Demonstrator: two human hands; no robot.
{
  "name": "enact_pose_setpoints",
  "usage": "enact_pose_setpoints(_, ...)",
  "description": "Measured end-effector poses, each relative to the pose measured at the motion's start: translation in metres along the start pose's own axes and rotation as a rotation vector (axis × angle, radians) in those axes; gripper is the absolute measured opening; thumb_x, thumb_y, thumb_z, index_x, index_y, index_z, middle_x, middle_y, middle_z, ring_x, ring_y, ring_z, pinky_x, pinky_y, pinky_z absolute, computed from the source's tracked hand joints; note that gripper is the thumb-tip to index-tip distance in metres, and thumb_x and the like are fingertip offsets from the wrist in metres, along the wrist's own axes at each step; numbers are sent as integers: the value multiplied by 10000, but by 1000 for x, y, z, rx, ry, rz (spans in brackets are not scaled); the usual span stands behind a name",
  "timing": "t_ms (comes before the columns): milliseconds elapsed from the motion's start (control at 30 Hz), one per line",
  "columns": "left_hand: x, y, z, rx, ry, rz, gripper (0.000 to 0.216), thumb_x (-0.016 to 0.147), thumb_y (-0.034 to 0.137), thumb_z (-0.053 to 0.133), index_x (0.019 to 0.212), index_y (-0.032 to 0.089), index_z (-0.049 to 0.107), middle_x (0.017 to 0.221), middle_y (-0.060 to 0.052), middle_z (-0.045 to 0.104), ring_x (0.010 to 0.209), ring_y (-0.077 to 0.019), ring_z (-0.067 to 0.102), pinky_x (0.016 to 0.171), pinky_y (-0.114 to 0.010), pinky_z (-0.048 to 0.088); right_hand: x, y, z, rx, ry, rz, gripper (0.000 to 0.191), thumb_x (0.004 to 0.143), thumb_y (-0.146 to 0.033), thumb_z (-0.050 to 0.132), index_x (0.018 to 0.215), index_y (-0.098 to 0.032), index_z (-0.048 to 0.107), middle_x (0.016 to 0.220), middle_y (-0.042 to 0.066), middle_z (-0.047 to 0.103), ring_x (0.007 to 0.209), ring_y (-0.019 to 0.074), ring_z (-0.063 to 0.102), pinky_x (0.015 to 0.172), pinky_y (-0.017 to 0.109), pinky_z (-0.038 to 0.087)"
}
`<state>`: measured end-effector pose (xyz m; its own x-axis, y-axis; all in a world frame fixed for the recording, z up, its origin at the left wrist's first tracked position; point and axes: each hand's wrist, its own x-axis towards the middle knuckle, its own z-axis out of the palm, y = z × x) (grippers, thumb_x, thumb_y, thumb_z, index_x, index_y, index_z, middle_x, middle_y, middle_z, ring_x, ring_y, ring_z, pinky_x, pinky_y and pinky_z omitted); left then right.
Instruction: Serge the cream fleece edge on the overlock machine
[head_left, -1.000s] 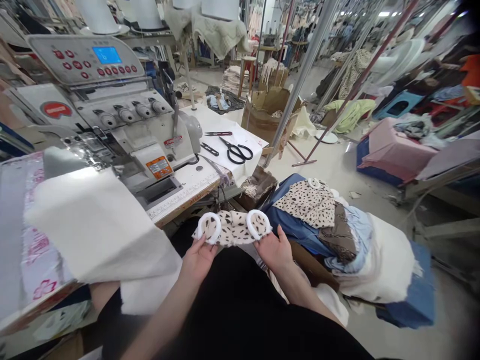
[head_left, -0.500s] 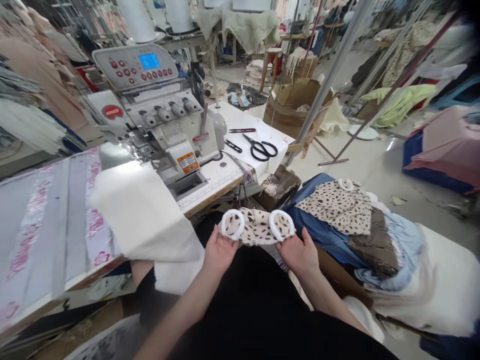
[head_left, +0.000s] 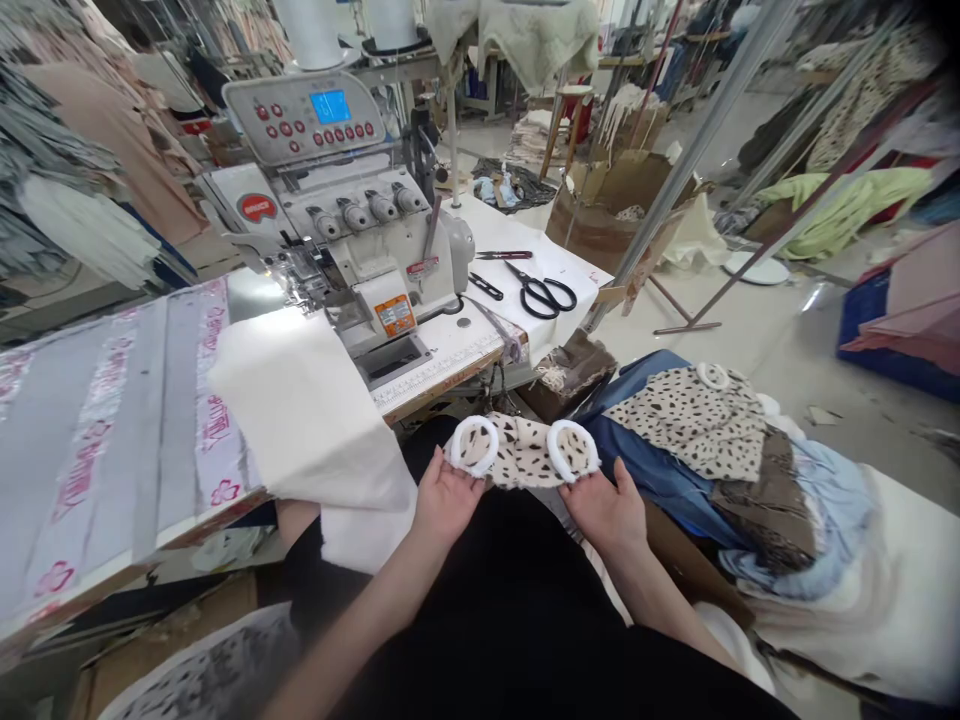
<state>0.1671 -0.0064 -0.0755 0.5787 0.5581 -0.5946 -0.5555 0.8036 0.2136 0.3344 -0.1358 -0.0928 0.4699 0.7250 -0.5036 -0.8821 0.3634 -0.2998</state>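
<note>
Between my two hands, above my lap, hangs a spotted fabric piece (head_left: 521, 452), beige with dark spots and a fluffy white ring at each end. My left hand (head_left: 448, 500) grips its left end by the ring, palm up, with the fingers beneath the cloth. At the other ring, my right hand (head_left: 609, 508) pinches the lower edge, its thumb raised. A white cloth (head_left: 307, 400) drapes from the table edge down to my lap, left of my left hand. Beyond the hands stands an overlock sewing machine (head_left: 360, 240).
On the table lie black scissors (head_left: 541, 295), thread snips (head_left: 487, 287) and dark red tweezers (head_left: 505, 255). At right, a pile holds another spotted piece (head_left: 686, 420) over blue and brown cloth. A metal pole (head_left: 675, 180) slants beyond the table, near a cardboard box (head_left: 585, 215).
The view has turned slightly left, so the machine and table appear further right. Both hands still hold the spotted piece in much the same pose.
</note>
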Motion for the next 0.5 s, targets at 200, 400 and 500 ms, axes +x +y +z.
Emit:
enact_pose_setpoints(200, 4, 5, -11, -16, 11, 15, 251, 859, 313, 455, 995, 149, 587, 1080, -91, 610, 1056, -214, 539, 920, -419, 429, 1, 5, 0, 3, -33, 50, 441, 878, -461, 262, 1082, -183, 537, 1089, 62, 630, 1053, 191, 558, 886, 377, 450)
enact_pose_setpoints(400, 6, 8, -22, 1, 22, 34, 274, 856, 319, 456, 1022, 139, 579, 1109, -112, 595, 1085, -226, 521, 902, -429, 439, -2, 9, 1, -14, -52, 65, 444, 876, -471, 267, 1075, -184, 541, 1068, 58, 641, 1042, 183, 564, 891, 360, 442)
enact_pose_setpoints(500, 8, 9, -25, 12, 41, 43, 272, 849, 324, 468, 1016, 143, 584, 1117, -111, 591, 1072, -224, 530, 870, -408, 463, -2, 10, 1, -27, -73, 70, 442, 879, -463, 260, 1082, -186, 539, 1061, 61, 643, 1044, 191, 563, 890, 382, 441)
